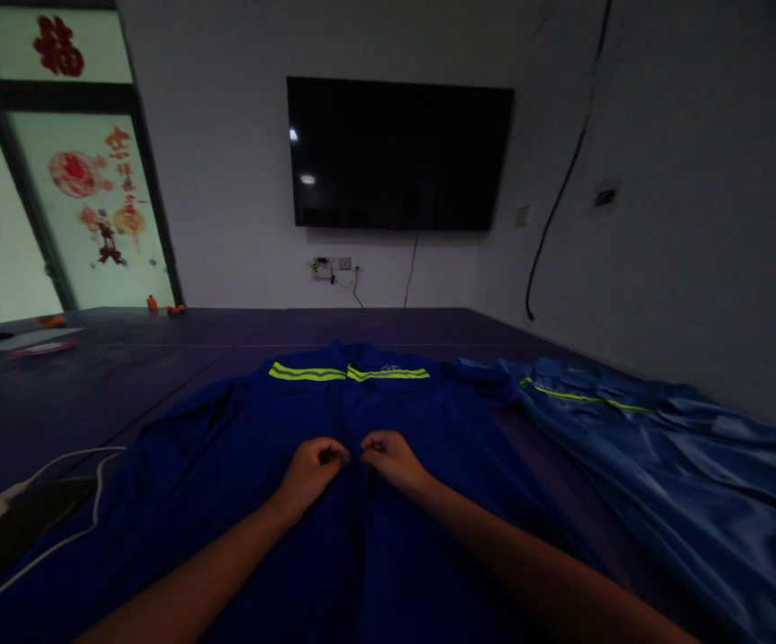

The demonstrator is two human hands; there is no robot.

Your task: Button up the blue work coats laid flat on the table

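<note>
1. The dark blue jacket [294, 416] lies flat, front side up, in the bottom middle of the frame. Its collar end points up the frame, and it rests on the purple counter [166, 362].
2. The left hand [308, 470] is just left of the jacket's middle line. Its fingers are curled, with the thumb and finger tips close together.
3. The right hand [396, 462] is just right of that line, curled up small too. The two hands are near each other but apart. It is too dark to tell if either one has cloth between its tips.
4. The jacket looks soft and bendy. I think it is light, but big enough to drag a bit. It should not break, but it may crease or slide.
5. The front edges down the middle look like good places to pinch. For lifting, the shoulders by the yellow stripes [307, 371] seem better.
6. More blue clothes [603, 429] lie at the right of the frame, near one sleeve.
</note>
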